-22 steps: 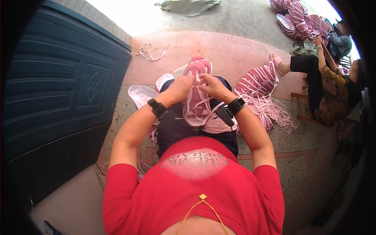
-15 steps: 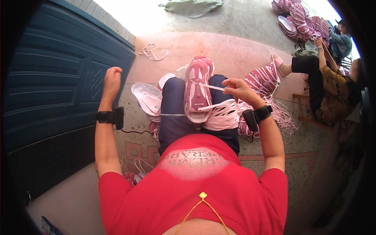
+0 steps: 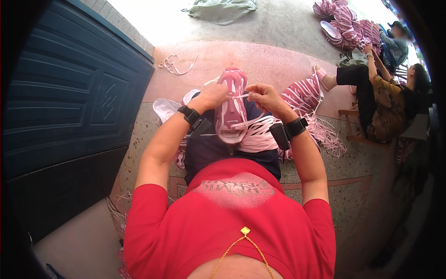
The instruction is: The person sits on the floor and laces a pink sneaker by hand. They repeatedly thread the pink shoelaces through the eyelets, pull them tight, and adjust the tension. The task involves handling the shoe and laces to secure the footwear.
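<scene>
A pink and white sneaker upper [image 3: 231, 116] lies lengthwise on my lap, between my thighs. My left hand [image 3: 213, 96] reaches over its left side, fingers closed at the lacing; what they pinch is hidden. From the lacing a pale shoelace [image 3: 242, 96] runs taut to the right. Its end is pinched by my right hand [image 3: 265, 98], just right of the upper. Beside the upper, a thick bundle of pale pink laces [image 3: 260, 136] drapes over my right thigh.
White-lined pieces [image 3: 165, 110] are stacked left of my legs. A striped pink bundle [image 3: 303, 95] lies to the right. Loose lace [image 3: 178, 65] rests on the floor ahead. A dark blue door [image 3: 83, 88] stands left. A seated person [image 3: 388, 109] works at right, near more pink bundles [image 3: 339, 23].
My left hand has come in from the far left, where it was raised beside the door, to the lacing. My right hand has shifted slightly left, still with the lace.
</scene>
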`<action>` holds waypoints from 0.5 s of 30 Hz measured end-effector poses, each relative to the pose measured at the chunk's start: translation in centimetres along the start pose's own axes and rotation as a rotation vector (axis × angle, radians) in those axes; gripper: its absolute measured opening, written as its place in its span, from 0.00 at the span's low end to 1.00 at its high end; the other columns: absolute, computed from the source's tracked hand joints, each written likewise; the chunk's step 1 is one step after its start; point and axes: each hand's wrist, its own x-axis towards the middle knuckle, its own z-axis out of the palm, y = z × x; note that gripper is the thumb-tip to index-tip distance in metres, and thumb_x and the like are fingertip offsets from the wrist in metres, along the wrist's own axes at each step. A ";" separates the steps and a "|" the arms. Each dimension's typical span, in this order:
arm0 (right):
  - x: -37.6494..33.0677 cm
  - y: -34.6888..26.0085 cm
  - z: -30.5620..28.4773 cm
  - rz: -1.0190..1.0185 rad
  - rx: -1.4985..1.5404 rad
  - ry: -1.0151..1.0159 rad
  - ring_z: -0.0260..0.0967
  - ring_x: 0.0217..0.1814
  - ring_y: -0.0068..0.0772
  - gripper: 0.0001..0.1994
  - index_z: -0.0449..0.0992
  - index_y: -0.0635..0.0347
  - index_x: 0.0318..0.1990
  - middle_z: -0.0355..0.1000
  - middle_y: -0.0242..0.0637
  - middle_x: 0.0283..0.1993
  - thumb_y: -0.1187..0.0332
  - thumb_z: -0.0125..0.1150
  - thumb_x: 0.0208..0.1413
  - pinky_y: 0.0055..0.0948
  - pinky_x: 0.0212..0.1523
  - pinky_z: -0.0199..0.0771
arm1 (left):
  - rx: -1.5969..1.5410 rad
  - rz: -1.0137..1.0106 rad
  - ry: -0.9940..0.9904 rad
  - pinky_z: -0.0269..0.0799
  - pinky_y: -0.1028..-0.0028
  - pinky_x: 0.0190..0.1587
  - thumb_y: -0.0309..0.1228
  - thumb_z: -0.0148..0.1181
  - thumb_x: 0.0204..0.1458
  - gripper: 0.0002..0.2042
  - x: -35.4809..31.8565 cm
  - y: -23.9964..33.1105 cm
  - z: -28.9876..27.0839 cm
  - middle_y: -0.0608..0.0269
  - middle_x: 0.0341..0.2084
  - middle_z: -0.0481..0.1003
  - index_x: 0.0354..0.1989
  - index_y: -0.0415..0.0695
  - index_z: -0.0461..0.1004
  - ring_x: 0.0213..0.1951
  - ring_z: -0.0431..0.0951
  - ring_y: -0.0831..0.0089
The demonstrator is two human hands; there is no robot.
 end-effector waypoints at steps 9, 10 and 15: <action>-7.7 -1.5 -8.6 -0.160 0.173 0.125 0.61 0.19 0.11 0.13 0.72 0.65 0.46 0.66 0.25 0.23 0.66 0.58 0.57 0.14 0.20 0.62 | 0.358 -0.278 0.666 0.67 0.56 0.31 0.27 0.47 0.53 0.06 -12.0 -11.5 -7.1 0.51 0.23 0.70 0.27 0.41 0.69 0.28 0.72 0.53; -9.0 -0.3 -10.7 -0.210 0.229 0.200 0.58 0.18 0.12 0.13 0.72 0.64 0.47 0.64 0.24 0.22 0.67 0.57 0.57 0.14 0.19 0.61 | 0.331 -0.389 0.831 0.67 0.56 0.32 0.29 0.47 0.56 0.08 -14.8 -13.1 -8.5 0.50 0.25 0.72 0.30 0.41 0.72 0.29 0.73 0.52; -15.6 2.4 -19.4 -0.424 0.631 0.471 0.49 0.17 0.10 0.14 0.68 0.62 0.49 0.52 0.20 0.17 0.66 0.55 0.60 0.13 0.16 0.52 | 0.619 -1.176 1.215 0.71 0.55 0.37 0.37 0.44 0.58 0.16 -37.1 -20.4 -13.5 0.45 0.29 0.76 0.34 0.38 0.76 0.35 0.76 0.46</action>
